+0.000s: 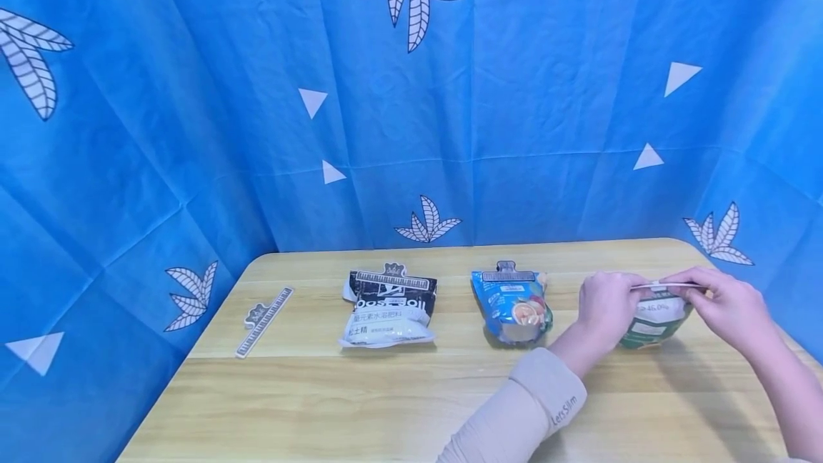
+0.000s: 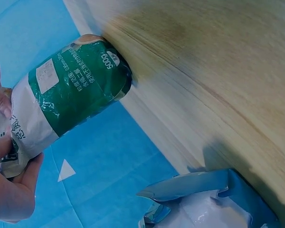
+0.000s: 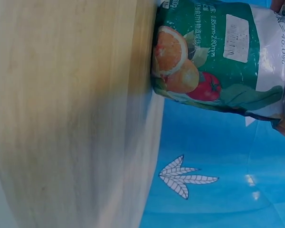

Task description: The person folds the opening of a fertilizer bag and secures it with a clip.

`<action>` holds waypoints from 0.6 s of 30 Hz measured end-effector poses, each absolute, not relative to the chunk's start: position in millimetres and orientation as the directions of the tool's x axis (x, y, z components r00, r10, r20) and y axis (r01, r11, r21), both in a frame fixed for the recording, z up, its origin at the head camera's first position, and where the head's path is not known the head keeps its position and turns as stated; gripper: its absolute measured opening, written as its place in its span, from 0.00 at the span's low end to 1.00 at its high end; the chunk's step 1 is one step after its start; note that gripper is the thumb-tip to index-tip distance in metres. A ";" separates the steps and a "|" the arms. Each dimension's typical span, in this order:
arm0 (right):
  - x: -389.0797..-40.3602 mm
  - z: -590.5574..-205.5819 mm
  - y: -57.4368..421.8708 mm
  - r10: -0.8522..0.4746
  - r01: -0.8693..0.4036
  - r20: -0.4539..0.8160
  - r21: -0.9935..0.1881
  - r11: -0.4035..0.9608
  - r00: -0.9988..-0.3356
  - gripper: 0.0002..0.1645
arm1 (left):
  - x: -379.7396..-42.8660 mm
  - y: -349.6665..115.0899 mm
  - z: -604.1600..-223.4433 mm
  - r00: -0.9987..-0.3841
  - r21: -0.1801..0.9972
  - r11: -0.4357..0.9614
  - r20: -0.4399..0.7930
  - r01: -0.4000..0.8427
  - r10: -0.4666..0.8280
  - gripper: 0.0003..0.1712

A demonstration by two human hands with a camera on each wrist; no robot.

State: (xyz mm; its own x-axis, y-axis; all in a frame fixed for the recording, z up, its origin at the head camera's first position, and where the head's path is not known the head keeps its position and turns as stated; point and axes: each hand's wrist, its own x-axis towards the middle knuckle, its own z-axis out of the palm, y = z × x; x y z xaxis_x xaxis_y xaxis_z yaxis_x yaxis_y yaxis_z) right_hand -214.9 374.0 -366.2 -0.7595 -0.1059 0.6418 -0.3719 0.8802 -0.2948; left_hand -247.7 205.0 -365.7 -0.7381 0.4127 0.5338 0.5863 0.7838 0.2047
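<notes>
A green and white fertilizer bag [image 1: 646, 334] stands at the right of the table, its top edge gathered between both hands. My left hand [image 1: 607, 302] pinches the left end of that edge, and my right hand [image 1: 729, 306] pinches the right end. In the left wrist view, the white upper part of the bag [image 2: 69, 92] is creased under the fingers. Printed fruit and a white label show on its front in the right wrist view, where the bag [image 3: 237, 78] rests its base on the wooden table [image 3: 61, 95].
Left of the hands sits a blue bag [image 1: 514, 309] with a dark clip [image 1: 508, 274] across its top. Farther left lies a black and white bag [image 1: 388, 313] with a similar clip [image 1: 393, 277]. A loose bag clip [image 1: 263, 324] is near the left table edge. Blue curtains [image 1: 534, 91] stand behind.
</notes>
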 end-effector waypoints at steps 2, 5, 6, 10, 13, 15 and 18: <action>-214.3 -365.2 373.9 -0.109 -0.370 0.629 -0.300 0.879 -0.770 0.14 | -247.9 205.2 -366.2 -0.730 0.195 0.784 0.543 0.590 0.415 0.07; -212.9 -364.8 373.9 -0.125 -0.372 0.604 -0.304 0.877 -0.787 0.12 | -247.6 205.5 -366.7 -0.716 0.172 0.787 0.560 0.592 0.417 0.07; -212.6 -364.7 374.0 -0.130 -0.373 0.598 -0.303 0.877 -0.791 0.12 | -247.5 205.4 -366.8 -0.714 0.164 0.790 0.563 0.590 0.416 0.07; -213.2 -365.0 374.4 -0.136 -0.381 0.606 -0.295 0.876 -0.784 0.11 | -246.7 204.8 -367.1 -0.714 0.158 0.793 0.563 0.588 0.417 0.07; -214.7 -365.0 375.6 -0.129 -0.374 0.626 -0.278 0.885 -0.769 0.09 | -246.1 204.6 -367.4 -0.715 0.165 0.789 0.561 0.591 0.418 0.07; -215.6 -365.2 376.2 -0.124 -0.369 0.637 -0.268 0.890 -0.761 0.07 | -245.7 204.6 -367.7 -0.712 0.160 0.791 0.565 0.590 0.417 0.08; -216.0 -365.6 377.2 -0.122 -0.363 0.643 -0.256 0.896 -0.756 0.05 | -245.2 205.0 -367.8 -0.713 0.154 0.797 0.566 0.584 0.413 0.08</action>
